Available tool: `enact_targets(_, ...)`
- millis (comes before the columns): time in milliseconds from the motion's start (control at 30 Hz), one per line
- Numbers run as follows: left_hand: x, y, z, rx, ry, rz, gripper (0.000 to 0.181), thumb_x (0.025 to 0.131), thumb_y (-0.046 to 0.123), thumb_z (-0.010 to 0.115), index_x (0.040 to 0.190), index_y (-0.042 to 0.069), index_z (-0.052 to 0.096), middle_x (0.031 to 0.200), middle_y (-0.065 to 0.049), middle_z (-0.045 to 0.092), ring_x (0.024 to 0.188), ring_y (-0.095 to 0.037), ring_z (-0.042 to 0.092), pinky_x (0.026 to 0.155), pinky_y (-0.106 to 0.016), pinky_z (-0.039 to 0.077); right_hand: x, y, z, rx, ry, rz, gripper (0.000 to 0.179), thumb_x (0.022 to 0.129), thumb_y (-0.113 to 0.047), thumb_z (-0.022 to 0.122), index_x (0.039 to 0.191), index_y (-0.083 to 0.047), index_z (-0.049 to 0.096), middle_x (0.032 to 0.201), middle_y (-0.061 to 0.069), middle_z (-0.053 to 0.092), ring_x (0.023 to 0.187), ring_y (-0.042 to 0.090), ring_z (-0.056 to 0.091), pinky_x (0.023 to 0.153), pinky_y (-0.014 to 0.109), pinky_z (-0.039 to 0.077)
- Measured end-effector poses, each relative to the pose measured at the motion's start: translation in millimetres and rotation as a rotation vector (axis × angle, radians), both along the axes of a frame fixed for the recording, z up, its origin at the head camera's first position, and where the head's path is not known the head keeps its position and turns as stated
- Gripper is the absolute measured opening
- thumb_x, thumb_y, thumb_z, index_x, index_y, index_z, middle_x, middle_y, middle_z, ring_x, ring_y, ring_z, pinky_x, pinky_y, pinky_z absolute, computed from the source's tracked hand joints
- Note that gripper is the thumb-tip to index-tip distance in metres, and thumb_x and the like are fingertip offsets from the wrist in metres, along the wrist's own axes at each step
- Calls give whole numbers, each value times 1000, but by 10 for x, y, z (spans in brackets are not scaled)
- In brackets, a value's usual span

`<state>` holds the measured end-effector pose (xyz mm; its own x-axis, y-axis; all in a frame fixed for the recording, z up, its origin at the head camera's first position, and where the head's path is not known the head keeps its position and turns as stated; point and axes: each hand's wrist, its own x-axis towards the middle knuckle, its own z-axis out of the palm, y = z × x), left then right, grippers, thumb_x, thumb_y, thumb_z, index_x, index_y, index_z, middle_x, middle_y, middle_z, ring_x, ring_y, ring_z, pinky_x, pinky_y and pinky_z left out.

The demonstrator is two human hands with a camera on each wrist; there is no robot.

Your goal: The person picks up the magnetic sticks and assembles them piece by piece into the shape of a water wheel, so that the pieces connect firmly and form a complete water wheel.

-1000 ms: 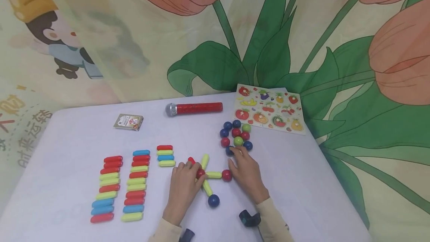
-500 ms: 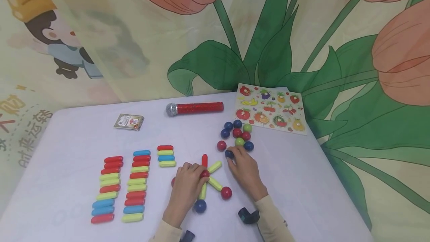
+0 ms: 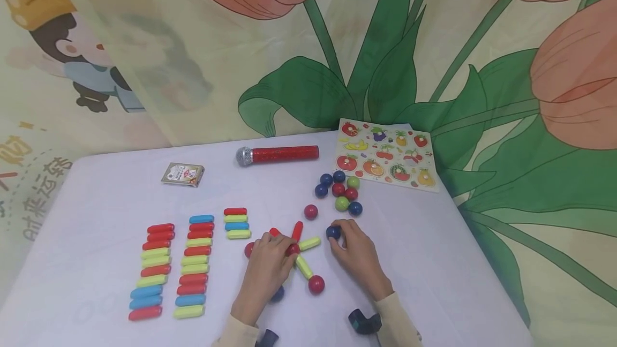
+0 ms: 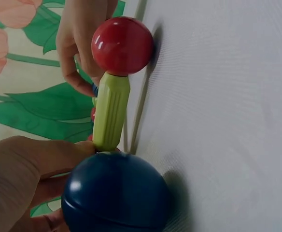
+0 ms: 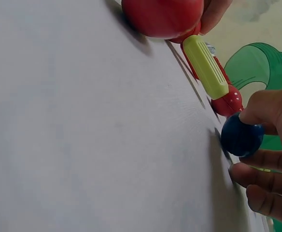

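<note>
My left hand [image 3: 266, 264] grips the red centre ball [image 3: 292, 250] of a star-shaped build of magnetic sticks and balls, partly covering it. Red sticks [image 3: 298, 231] and yellow-green sticks [image 3: 310, 243] fan out from that centre. One yellow-green stick [image 4: 111, 112] ends in a red ball [image 3: 315, 284]; a blue end ball [image 4: 114, 193] looms close in the left wrist view. Another red end ball [image 3: 249, 250] peeks out left of the hand. To the right of the build, my right hand [image 3: 359, 255] pinches a loose blue ball [image 5: 241, 135] between thumb and fingers, near a bare-ended yellow-green stick [image 5: 206, 67].
Loose balls [image 3: 339, 190] cluster behind the right hand, with a single red ball [image 3: 310, 211] apart from them. Rows of coloured sticks [image 3: 194, 269] lie at left. A red microphone [image 3: 285, 154], a small card box [image 3: 183, 174] and a fruit puzzle board [image 3: 385, 155] sit at the back.
The star build has turned clockwise under my left hand. My right hand has drawn the blue ball away from the cluster toward me, and a red ball has rolled left from the cluster.
</note>
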<state>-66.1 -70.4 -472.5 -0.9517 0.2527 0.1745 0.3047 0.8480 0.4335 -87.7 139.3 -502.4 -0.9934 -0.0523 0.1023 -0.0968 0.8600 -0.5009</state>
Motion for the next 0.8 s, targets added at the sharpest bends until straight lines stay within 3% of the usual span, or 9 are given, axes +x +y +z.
enact_targets(167, -2, 35, 34, -10, -19, -10, 37, 75, 27, 82, 108, 13, 71, 101, -1, 69, 89, -17, 54, 72, -30, 44, 86, 32, 10, -50, -35, 6, 33, 85, -22, 72, 116, -19, 60, 101, -5, 59, 70, 3, 46, 61, 17, 44)
enact_targets(333, -47, 149, 29, -13, 35, -72, 36, 77, 27, 80, 109, 13, 70, 104, -1, 67, 90, -16, 51, 75, -31, 46, 118, 55, 18, -109, -42, 26, 34, 84, -20, 72, 116, -17, 61, 98, -6, 59, 68, 3, 46, 58, 17, 43)
enact_targets(500, -110, 251, -22, -80, 78, -112, 37, 76, 26, 81, 110, 13, 71, 101, -1, 70, 84, -15, 49, 73, -28, 44, 127, 74, -6, -148, -44, 56, 33, 84, -18, 72, 115, -15, 61, 96, -5, 61, 65, 2, 46, 57, 18, 42)
enact_targets(633, -131, 283, -63, -127, 69, -110, 36, 74, 23, 83, 107, 13, 72, 95, -1, 71, 80, -14, 47, 69, -27, 41, 138, 85, -21, -158, -53, 54, 33, 85, -18, 72, 116, -14, 61, 93, -5, 61, 65, 1, 46, 56, 17, 42)
enact_targets(800, -121, 301, -80, -122, 51, -123, 34, 74, 22, 83, 106, 15, 73, 95, 1, 72, 80, -13, 47, 69, -25, 40, 160, 86, -13, -164, -62, 54, 33, 85, -19, 72, 117, -16, 61, 93, -7, 60, 66, 2, 46, 56, 17, 42)
